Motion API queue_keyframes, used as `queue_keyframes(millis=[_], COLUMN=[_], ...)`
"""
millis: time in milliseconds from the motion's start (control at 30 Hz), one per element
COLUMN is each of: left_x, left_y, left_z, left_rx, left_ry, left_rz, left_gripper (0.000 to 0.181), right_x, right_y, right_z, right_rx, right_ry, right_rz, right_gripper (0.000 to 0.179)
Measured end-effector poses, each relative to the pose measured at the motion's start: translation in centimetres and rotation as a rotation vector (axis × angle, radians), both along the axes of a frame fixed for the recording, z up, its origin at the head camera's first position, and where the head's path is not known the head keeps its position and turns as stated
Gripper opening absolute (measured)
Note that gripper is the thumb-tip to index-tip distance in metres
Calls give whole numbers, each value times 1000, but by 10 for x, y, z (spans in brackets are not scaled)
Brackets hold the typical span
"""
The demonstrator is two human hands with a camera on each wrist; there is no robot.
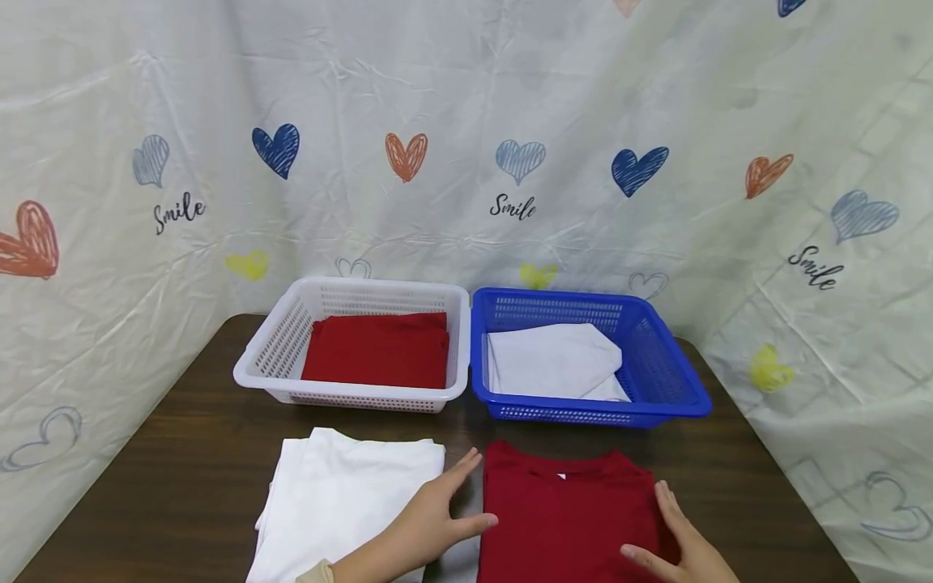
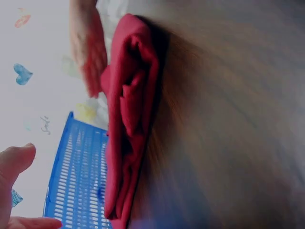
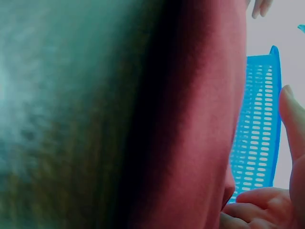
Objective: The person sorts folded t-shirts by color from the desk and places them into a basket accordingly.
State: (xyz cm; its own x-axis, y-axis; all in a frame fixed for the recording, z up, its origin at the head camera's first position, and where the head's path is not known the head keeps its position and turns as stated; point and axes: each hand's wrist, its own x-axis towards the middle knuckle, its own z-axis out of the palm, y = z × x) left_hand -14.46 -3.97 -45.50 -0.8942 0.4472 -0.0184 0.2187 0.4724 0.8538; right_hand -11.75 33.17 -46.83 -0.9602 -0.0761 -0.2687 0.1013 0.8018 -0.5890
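A folded red T-shirt [image 1: 564,518] lies on the table, its neckline facing the baskets and a small white label at the collar. My left hand [image 1: 437,522], thumb and fingers spread, is at the shirt's left edge, between it and a folded white garment [image 1: 350,494]. On the other side, my right hand [image 1: 688,542] has its fingers extended along the shirt's right edge and its thumb over the cloth. The left wrist view shows the layered folds of the red shirt [image 2: 131,109] from the side. Right fingers [image 3: 259,205] appear beside the shirt in the right wrist view.
Behind the garments stand a white basket [image 1: 255,360] with folded red cloth [image 1: 379,352] inside and a blue basket [image 1: 663,364] holding folded white cloth [image 1: 550,356]. Their rims meet side by side. The dark wooden table [image 1: 153,486] backs onto a curtain [image 1: 452,73] printed with hearts.
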Motion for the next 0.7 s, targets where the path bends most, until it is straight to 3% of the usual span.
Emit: queue_keyframes(millis=[267, 500, 700], left_x=[3, 4, 3], left_y=[5, 7, 7], left_z=[-1, -4, -8], left_rx=[45, 107, 173], left_ry=[-85, -131, -233], left_rz=[23, 75, 108], left_gripper=[84, 82, 82], right_x=[-2, 1, 4], right_y=[5, 6, 6], right_z=[-2, -2, -5], right_rx=[-33, -93, -72], right_ry=[-134, -177, -208], right_rz=[-11, -56, -128], right_gripper=[106, 107, 110])
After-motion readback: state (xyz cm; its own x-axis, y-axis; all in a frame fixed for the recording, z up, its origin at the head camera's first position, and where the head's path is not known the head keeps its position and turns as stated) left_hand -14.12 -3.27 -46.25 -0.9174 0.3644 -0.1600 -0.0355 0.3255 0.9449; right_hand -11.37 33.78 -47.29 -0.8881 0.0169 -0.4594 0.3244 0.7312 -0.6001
